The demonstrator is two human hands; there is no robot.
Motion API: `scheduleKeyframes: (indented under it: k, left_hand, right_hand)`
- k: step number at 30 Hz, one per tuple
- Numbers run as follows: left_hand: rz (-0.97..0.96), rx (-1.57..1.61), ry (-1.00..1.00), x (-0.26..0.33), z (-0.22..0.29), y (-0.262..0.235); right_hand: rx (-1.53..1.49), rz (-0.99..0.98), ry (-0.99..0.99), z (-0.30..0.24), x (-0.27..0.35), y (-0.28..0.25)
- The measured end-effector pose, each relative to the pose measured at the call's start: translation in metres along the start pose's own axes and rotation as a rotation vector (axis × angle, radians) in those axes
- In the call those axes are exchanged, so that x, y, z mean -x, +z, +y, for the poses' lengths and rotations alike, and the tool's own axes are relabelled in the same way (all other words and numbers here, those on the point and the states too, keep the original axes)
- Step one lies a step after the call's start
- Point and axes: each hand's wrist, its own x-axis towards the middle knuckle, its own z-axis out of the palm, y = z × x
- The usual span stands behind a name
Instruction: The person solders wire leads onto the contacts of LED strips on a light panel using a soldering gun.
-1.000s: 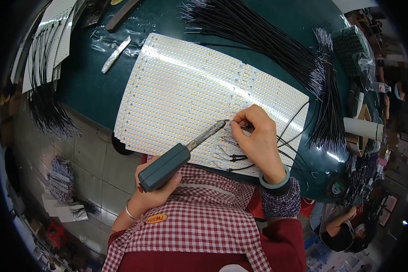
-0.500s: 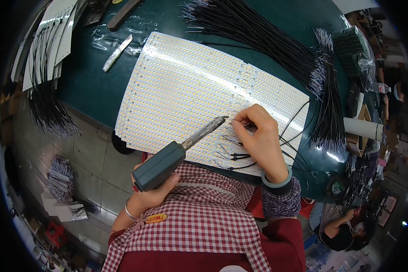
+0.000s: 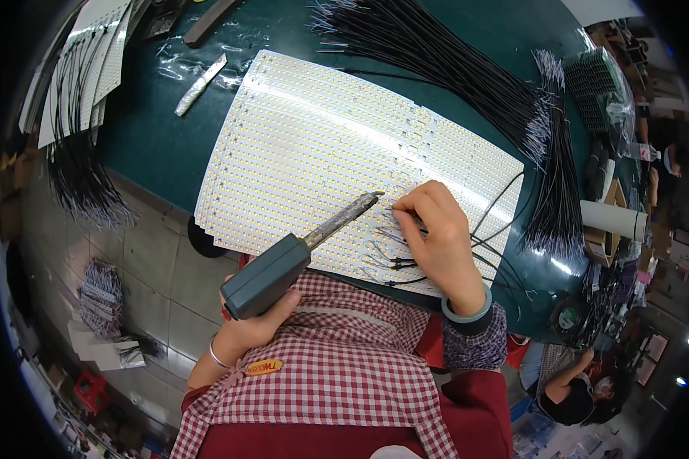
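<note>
My left hand (image 3: 256,327) is closed round the dark grey-green handle of a soldering iron (image 3: 269,277). Its metal shaft points up and to the right, the tip just left of my right fingertips. Underneath lies a stack of white LED boards (image 3: 283,153), covered in rows of small yellowish chips. My right hand (image 3: 445,243) pinches a thin wire (image 3: 394,207) over the top board; most of it is hidden by the fingers. Below that hand, several black cables (image 3: 406,264) with bare, split ends rest on the board. Whether the tip touches the board, I cannot tell.
Bundles of black cables (image 3: 429,61) lie at the back and right of the green table (image 3: 142,145). A foil-wrapped strip (image 3: 200,85) is left of the boards. More boards with cables (image 3: 92,76) overhang the left edge. Another person (image 3: 570,390) sits at lower right.
The soldering iron has shifted slightly left and up. My right hand has moved slightly down, its fingers still pinched at nearly the same spot.
</note>
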Motion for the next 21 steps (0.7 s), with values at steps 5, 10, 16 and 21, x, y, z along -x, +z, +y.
scheduleKeyframes:
  k: [5, 10, 16, 21]
  left_hand:
    - [-0.001, -0.01, 0.017, -0.0017, -0.0011, 0.0003]
    - [-0.009, -0.012, 0.009, -0.0012, -0.0022, 0.0003]
    - [-0.032, -0.026, 0.007, -0.0021, -0.0027, 0.0004]
    - [-0.047, 0.021, 0.005, -0.0071, 0.0032, 0.0018]
  right_hand:
    - [-0.109, 0.025, 0.125, -0.0018, 0.0013, 0.0042]
    - [-0.183, 0.056, 0.221, -0.0063, 0.0014, 0.0052]
    - [-0.171, 0.065, 0.267, -0.0063, -0.0002, 0.0072]
    - [-0.087, -0.005, 0.232, -0.0051, -0.0037, 0.0056]
